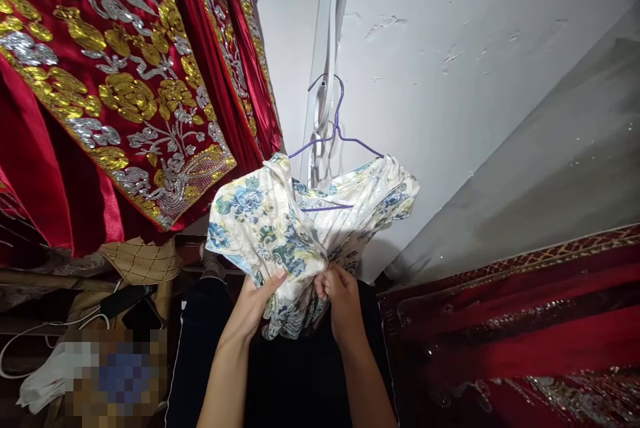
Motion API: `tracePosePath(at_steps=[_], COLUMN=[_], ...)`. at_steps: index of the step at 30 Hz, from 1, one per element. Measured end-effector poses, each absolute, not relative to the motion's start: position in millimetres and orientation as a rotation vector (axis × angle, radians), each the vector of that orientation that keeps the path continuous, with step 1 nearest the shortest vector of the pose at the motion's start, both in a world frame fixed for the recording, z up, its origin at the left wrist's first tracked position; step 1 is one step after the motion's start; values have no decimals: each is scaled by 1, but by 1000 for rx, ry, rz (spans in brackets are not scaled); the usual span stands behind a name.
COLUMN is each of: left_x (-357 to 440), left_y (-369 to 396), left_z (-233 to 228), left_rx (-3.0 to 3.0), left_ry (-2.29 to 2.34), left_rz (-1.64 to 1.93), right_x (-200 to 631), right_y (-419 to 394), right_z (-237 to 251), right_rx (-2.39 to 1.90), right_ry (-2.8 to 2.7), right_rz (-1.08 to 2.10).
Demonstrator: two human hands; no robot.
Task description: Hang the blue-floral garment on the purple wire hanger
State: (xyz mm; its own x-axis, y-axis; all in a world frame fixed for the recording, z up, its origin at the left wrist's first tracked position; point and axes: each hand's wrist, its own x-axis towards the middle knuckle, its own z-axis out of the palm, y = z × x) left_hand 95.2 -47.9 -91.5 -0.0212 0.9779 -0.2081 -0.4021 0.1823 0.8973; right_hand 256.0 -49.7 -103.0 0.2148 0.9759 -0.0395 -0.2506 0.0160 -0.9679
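A white floral blouse (295, 241) with blue, green and yellow flowers hangs on a purple wire hanger (340, 128), whose hook is up by the wall. My left hand (263, 298) grips the blouse at its lower left side, thumb lying on the front and fingers hidden behind the cloth. The fingers of my right hand (340, 291) are pinched on the front edge at the waist, where the neckline folds meet. Below the hands the fabric bunches up.
Red satin cloth with gold and silver sequin embroidery (130, 95) hangs on the left. A white strap (333, 28) runs down the wall (450, 48). At lower left are a wooden stool (163, 301), a black phone (143, 318) and a white cable (30, 331). Red fabric (525, 321) lies at right.
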Motion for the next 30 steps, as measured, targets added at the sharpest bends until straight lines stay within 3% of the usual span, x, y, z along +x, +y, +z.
tracePosePath(at_steps=[11, 15, 19, 24, 30], left_x=[96, 96, 112, 139, 139], left_y=[-51, -40, -39, -48, -41], left_z=[-95, -105, -115, -131, -137], left_rx=[818, 772, 1106, 1401, 1409], left_ry=[1052, 1300, 1500, 1103, 1141], left_rz=[1237, 1471, 1806, 1382, 1380], right_x=[267, 282, 278, 258, 264], right_y=[-51, -55, -55, -55, -44], right_z=[-98, -93, -95, -101, -65], right_rx=[-1175, -1160, -1245, -1197, -1221], right_ry=[-996, -1106, -1150, -1180, -1103], right_rz=[1229, 1205, 1279, 1404, 1357])
